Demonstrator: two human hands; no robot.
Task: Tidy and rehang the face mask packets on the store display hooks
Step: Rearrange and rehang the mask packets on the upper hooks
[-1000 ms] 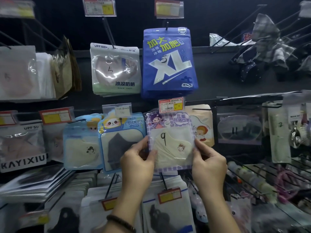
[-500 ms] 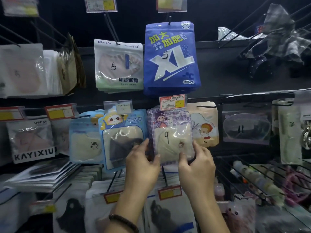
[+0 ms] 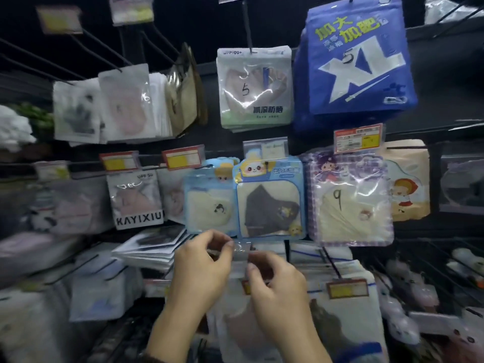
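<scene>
Brightness: dim; the far backing is almost black.
Glare: white streaks on the packet marked 5 (image 3: 253, 88) and the packet marked 9 (image 3: 349, 199).
Blur: smeared at far left and near right; left hand (image 3: 203, 268) and right hand (image 3: 277, 286) soft-edged, and the clear film (image 3: 242, 249) they pinch is barely legible.
Sharpest: blue XL packet (image 3: 359, 62).
Distortion: shelf rail (image 3: 442, 27) tilts and bows toward the right edge.

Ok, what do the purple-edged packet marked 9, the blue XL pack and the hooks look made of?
Purple-edged packet: thin clear plastic film, glossy; glare streaks, and the cream mask shows through. Blue XL pack: seemingly a soft printed plastic pouch, duller sheen, opaque. Hooks: thin dark straight rods, probably coated metal wire; blur leaves that open.
</scene>
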